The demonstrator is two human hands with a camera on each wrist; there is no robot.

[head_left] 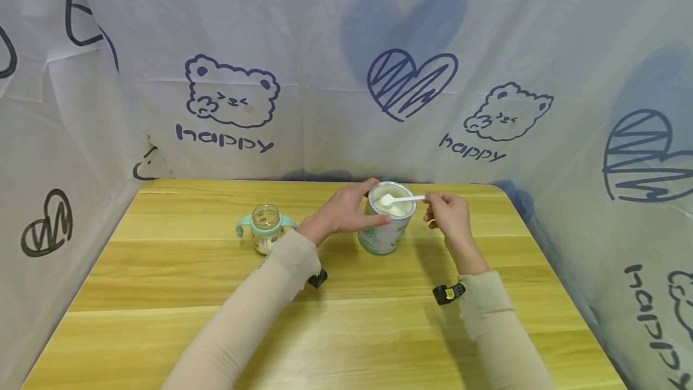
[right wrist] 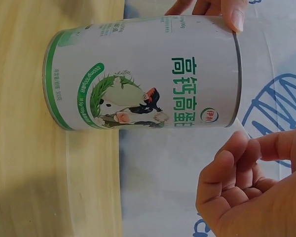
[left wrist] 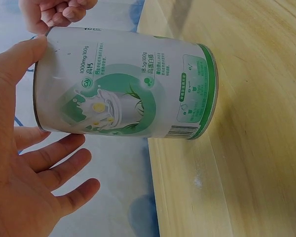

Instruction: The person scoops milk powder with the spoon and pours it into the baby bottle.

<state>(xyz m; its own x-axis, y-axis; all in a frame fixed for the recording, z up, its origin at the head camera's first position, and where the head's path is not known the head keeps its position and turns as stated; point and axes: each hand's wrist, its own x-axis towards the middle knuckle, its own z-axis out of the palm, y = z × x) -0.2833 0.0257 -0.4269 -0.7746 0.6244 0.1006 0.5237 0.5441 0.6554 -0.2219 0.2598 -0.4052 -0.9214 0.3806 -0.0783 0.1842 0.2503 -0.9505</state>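
White-and-green tin (head_left: 385, 227) stands open, powder showing inside.

The round metal tin (head_left: 385, 227) with its glossy white-and-green printed wrap is showing a bright, smooth steel rim. The small white plastic scoop (head_left: 397, 199) is looking smooth and matt. The clear baby bottle with mint plastic handles (head_left: 266, 229) is shining. The yellow wooden table (head_left: 162, 269) is gleaming, varnished, grain showing. The printed cloth backdrop (head_left: 325, 47) is hanging matt and creased.
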